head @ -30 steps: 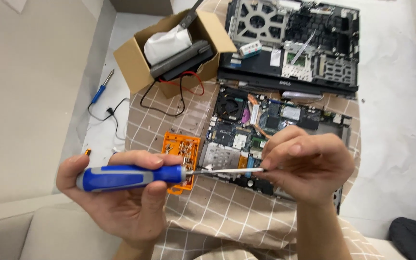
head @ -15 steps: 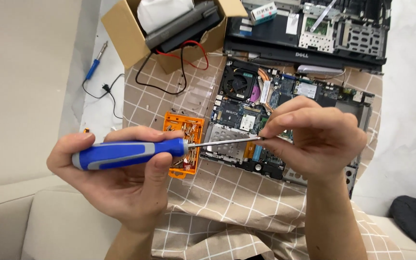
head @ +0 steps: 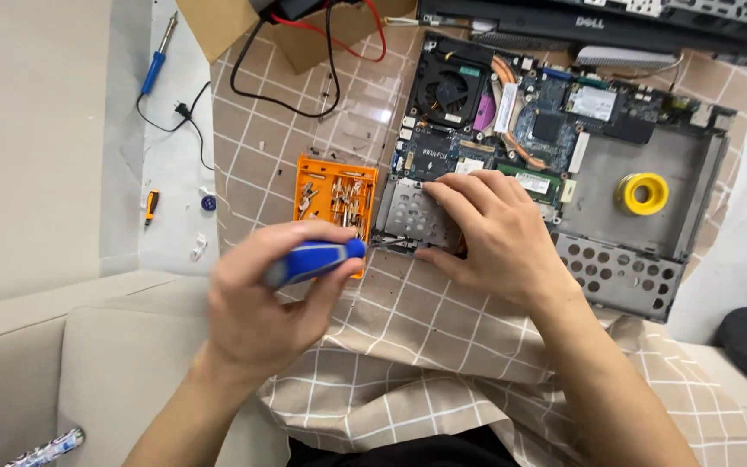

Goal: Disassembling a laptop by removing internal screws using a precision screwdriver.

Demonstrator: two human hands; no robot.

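Left hand [head: 257,298] gripping blue screwdriver [head: 315,259], tip at metal bracket [head: 412,212]; right hand [head: 494,233] pressing bracket. Laptop base [head: 641,182] opened, bracket still seated.

The left hand [head: 261,298] grips a blue-handled screwdriver [head: 313,259], tip pointing toward three o'clock at the open laptop chassis [head: 641,173]. The right hand [head: 499,238] rests on its perforated metal plate [head: 408,212].

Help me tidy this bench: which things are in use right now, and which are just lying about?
In use:
left hand
blue-handled screwdriver
right hand
opened laptop base
orange screw tray

Lying about:
yellow tape roll
soldering iron
cardboard box
checked cloth
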